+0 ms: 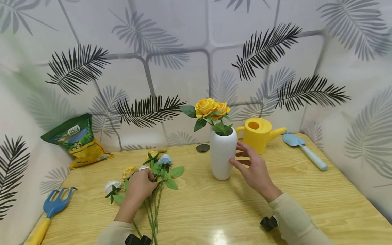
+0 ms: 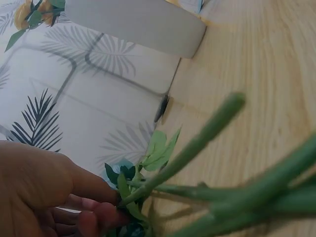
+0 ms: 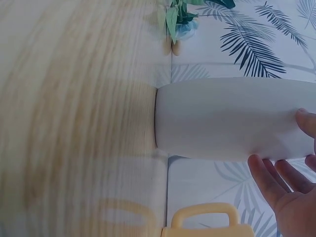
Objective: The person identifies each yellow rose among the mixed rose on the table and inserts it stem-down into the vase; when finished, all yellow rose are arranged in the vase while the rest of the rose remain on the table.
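Observation:
My left hand point(image 1: 141, 185) is over a loose bunch of artificial roses on the table, thumb and fingertips pinching a green stem point(image 2: 185, 155) just below its leaves. A white rose point(image 1: 112, 187), a yellow rose point(image 1: 129, 172) and a blue rose point(image 1: 165, 159) show around that hand. Upright on the table stands a white vase point(image 1: 221, 158), with yellow roses point(image 1: 206, 108) in its mouth. My right hand point(image 1: 254, 168) holds the vase's right side, the thumb in front and the fingers farther back, as the right wrist view shows.
Behind the vase are a yellow watering can point(image 1: 258, 136) and a dark flat stone point(image 1: 202, 148). A light blue trowel point(image 1: 306, 153) lies at the right. On the left are a green-and-yellow bag point(image 1: 81, 141) and a blue hand fork point(image 1: 56, 206). Patterned wall coverings enclose the table.

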`<state>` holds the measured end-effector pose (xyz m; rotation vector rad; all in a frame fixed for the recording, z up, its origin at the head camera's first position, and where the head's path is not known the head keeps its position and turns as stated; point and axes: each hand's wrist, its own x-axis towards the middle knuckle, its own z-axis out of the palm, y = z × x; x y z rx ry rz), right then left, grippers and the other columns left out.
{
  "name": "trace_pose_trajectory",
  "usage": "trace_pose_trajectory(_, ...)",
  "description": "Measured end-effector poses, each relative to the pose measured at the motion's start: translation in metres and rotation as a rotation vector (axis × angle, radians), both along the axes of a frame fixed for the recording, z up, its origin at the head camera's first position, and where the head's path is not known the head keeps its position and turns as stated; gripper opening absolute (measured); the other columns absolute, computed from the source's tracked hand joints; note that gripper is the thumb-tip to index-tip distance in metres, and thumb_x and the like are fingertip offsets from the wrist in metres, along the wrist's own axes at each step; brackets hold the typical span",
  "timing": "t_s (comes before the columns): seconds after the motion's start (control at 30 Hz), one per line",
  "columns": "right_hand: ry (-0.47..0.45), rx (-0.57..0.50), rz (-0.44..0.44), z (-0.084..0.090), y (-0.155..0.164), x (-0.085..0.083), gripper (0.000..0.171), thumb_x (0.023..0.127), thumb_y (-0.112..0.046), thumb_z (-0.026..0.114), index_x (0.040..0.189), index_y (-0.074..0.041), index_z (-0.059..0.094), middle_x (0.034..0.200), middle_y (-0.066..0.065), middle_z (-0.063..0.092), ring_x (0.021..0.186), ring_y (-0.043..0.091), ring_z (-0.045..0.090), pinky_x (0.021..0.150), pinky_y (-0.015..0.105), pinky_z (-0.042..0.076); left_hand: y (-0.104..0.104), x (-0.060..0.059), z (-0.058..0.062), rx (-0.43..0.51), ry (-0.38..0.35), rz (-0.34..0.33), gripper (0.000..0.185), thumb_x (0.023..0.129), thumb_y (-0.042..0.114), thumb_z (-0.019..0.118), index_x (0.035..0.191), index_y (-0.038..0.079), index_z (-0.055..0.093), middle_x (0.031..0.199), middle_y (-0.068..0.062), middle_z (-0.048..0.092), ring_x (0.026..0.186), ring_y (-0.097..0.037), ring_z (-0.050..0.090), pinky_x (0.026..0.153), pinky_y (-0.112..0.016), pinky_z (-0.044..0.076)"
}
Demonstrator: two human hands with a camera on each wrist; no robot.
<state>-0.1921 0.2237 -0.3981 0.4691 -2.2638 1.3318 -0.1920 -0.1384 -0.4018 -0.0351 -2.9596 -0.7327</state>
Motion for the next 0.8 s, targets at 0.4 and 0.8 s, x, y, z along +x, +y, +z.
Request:
trace_pose_trajectory(0.4,-0.004,0.01,0.0,0.001,0.002,0.0,0.063,0.087,-0.004,0.076,0.144,-0.003,0.049,0.133,0.022,0.061,0.108,0.04,0.067,0.084,0.052,0.06,0.004,0.0,0.011,0.144,-0.001,0.026,0.019,0.089,0.004,0.073,0.105,-0.004,0.067,0.051,-0.003,0.062,0.041,-0.013,0.057,0.047,-0.029,0.048)
trace_pose_trajectory(0.8,-0.011,0.012,0.007,0.0,0.003,-0.002,0.062,0.088,-0.005,0.076,0.144,-0.005,0.05,0.131,0.021,0.063,0.109,0.04,0.067,0.084,0.051,0.06,0.006,-0.005,0.025,0.32,0.091,0.073,0.026,0.091,0.005,0.072,0.114,-0.005,0.068,0.08,-0.019,0.073,0.047,-0.013,0.061,0.048,-0.027,0.051)
